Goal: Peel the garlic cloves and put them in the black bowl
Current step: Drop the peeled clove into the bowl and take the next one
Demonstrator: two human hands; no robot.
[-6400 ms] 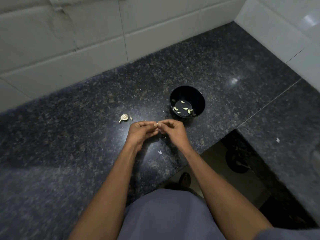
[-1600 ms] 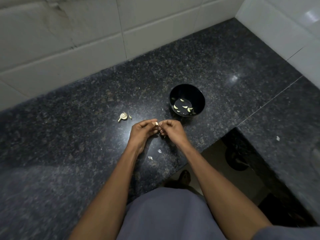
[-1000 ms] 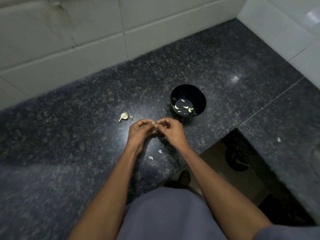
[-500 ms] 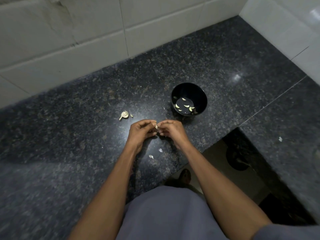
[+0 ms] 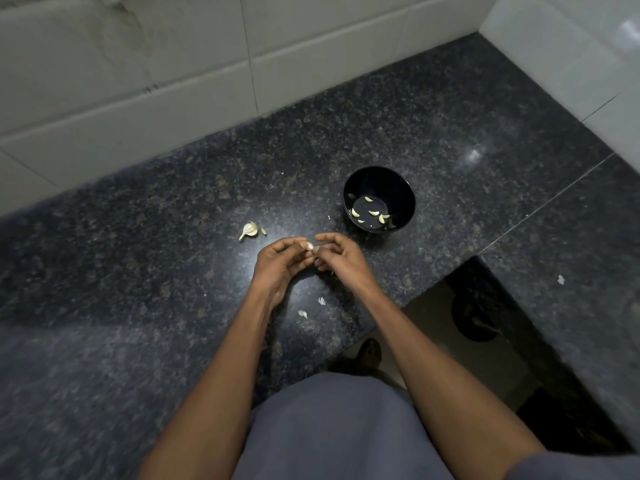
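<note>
Dark counter, white tiles behind. Clove at frame middle, pinched between both hands. Left hand fingers curled, tips nipping clove from left. Right hand fingers bent, tips picking at clove from right. Clove too small to tell long axis. Bowl up and right of clove, just past right hand, so right hand nearer for drop. Peeled cloves already in bowl. More garlic left of hands. Skin bits below hands.

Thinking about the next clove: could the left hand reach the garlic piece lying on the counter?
Probably yes: the garlic piece lies just beyond the left hand, with bare counter between, though its fingers now hold a clove.
</note>
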